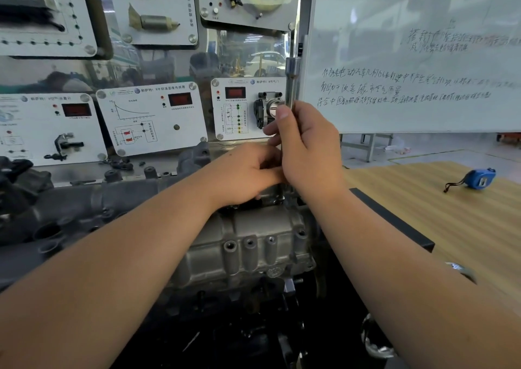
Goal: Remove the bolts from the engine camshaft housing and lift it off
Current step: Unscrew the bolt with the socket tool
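Observation:
A grey cast-metal camshaft housing [253, 236] sits on the engine in front of me. A long chrome socket extension [291, 81] stands upright over the housing's far right corner, its lower tip hidden behind my hands. My right hand [307, 149] is wrapped around the shaft, thumb up. My left hand [248, 171] reaches in from the left, its fingers curled at the lower shaft just above the housing. The bolt under the tool is hidden. Empty bolt holes [249, 243] show on the housing's near face.
Sensor display panels [152, 118] stand right behind the engine. A whiteboard [417, 58] with handwriting fills the upper right. A wooden table [451, 222] lies to the right with a blue tape measure [479, 178]. Dark engine parts [70, 208] extend left.

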The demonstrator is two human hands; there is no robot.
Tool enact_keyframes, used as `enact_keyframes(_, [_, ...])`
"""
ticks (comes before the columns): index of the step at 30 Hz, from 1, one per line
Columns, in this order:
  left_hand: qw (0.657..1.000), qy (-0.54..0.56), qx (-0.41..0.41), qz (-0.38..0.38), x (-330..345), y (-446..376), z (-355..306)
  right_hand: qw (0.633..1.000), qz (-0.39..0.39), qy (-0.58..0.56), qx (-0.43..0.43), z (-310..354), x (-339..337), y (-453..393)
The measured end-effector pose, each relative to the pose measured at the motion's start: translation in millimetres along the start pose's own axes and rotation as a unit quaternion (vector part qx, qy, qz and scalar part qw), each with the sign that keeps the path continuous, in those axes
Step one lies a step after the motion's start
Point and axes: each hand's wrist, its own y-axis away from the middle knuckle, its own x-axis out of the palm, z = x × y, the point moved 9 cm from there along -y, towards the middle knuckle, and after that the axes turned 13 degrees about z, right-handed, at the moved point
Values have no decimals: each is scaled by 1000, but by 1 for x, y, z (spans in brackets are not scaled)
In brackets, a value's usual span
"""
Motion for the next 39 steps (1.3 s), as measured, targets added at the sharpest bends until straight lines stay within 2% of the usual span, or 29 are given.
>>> enact_keyframes(7, [1000, -16, 4, -9, -3, -1, -2, 999, 9, -46, -13, 0, 3, -1])
enact_keyframes(14, [1000, 5, 11, 10, 2, -1, 0, 1000, 6, -31, 4, -3, 3, -2])
enact_keyframes(20, [1000, -14, 2, -5, -3, -1, -2, 999, 0, -45, -1, 0, 2, -2])
enact_keyframes(27, [1000, 9, 6, 6, 0, -1, 1, 1000, -5, 0, -13, 3, 0, -1])
enact_keyframes(33, [1000, -6, 9, 0, -1, -2, -3, 999, 5, -42, -16, 4, 2, -1])
enact_keyframes(39, [1000, 1, 7, -7, -2, -3, 0, 1000, -4, -25, -14, 4, 0, -1])
